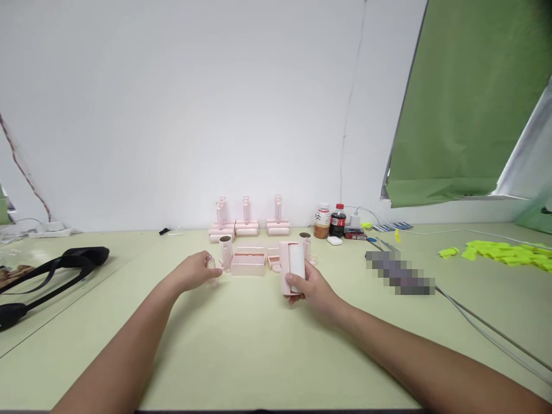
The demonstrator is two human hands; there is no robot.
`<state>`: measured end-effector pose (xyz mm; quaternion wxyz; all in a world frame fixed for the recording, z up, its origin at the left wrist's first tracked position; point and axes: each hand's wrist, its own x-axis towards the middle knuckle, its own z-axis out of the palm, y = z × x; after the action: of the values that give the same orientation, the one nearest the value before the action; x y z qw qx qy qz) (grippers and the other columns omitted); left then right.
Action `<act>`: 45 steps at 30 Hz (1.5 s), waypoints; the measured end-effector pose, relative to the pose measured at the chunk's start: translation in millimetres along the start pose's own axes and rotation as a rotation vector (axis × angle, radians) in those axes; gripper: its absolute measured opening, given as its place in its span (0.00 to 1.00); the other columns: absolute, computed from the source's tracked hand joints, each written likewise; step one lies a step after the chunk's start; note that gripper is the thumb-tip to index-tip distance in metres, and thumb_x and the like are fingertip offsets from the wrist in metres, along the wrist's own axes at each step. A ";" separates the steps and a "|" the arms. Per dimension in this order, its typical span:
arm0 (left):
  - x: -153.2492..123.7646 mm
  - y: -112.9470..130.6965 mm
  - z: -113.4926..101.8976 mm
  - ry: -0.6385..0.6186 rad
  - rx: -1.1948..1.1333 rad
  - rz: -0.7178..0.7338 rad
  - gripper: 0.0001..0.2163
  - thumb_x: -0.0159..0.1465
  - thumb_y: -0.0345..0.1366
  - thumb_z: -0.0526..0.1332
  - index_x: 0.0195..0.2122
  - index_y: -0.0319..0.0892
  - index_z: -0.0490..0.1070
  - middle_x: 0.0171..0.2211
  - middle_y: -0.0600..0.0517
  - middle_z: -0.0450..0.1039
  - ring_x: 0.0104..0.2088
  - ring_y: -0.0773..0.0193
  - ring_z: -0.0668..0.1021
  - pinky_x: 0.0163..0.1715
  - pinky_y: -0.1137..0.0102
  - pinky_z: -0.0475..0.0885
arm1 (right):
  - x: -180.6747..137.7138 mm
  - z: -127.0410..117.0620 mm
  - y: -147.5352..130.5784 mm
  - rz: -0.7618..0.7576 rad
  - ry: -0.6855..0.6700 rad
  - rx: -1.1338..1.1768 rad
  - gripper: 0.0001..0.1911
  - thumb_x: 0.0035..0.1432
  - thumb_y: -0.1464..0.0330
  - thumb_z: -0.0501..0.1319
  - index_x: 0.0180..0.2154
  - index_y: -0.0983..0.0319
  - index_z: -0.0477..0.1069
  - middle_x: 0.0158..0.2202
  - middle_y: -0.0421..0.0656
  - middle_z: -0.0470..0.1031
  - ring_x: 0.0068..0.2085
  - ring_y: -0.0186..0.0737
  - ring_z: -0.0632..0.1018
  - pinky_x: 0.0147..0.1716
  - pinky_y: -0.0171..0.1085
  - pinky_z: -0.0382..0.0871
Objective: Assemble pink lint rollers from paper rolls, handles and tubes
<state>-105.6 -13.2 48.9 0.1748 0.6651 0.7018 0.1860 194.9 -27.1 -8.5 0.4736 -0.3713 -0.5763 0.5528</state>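
Observation:
My right hand [317,289] is closed around a pink lint roller head [285,270] with a white roll [297,268], held upright above the table. To the left, my left hand [193,271] has its thumb and fingers around a small translucent pink piece [211,263]; its exact kind is unclear. Between the hands stand a translucent pink tube [226,256] with a dark top and a pink box-like cover [249,265]. A smaller pink part [273,262] and another tube [307,248] are partly hidden behind the roller head.
Several assembled pink lint rollers [246,226] stand along the wall. A supplement jar [321,222], a cola bottle [337,221] and a white case [334,241] are at back right. Yellow pieces [509,254] and cables [478,330] lie right; black straps [75,261] lie left.

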 end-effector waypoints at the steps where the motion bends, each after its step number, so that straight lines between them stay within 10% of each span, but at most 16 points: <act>1: 0.7 0.6 1.5 -0.001 -0.006 0.002 0.14 0.52 0.49 0.61 0.29 0.43 0.65 0.29 0.50 0.74 0.28 0.58 0.74 0.25 0.70 0.61 | 0.5 0.2 -0.5 0.014 0.016 0.003 0.26 0.50 0.56 0.66 0.46 0.59 0.63 0.32 0.40 0.71 0.29 0.38 0.75 0.27 0.40 0.72; 19: -38.0 54.7 58.0 -0.144 -0.303 0.616 0.10 0.66 0.46 0.52 0.35 0.44 0.59 0.28 0.57 0.61 0.27 0.67 0.64 0.27 0.72 0.61 | -2.8 1.2 -2.2 0.023 -0.100 0.104 0.33 0.41 0.62 0.71 0.50 0.59 0.63 0.35 0.39 0.68 0.33 0.36 0.71 0.28 0.33 0.64; 45: -31.4 49.3 69.6 -0.117 -0.333 0.825 0.15 0.65 0.45 0.59 0.48 0.43 0.72 0.31 0.52 0.71 0.28 0.68 0.69 0.28 0.72 0.66 | -9.4 3.7 -4.6 0.055 -0.222 0.244 0.30 0.44 0.64 0.71 0.46 0.59 0.61 0.35 0.40 0.74 0.30 0.40 0.78 0.28 0.37 0.71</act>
<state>-26.8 -40.3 12.6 0.2302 0.8615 0.3273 0.3125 194.4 -37.5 -5.0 0.4332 -0.2635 -0.5433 0.6691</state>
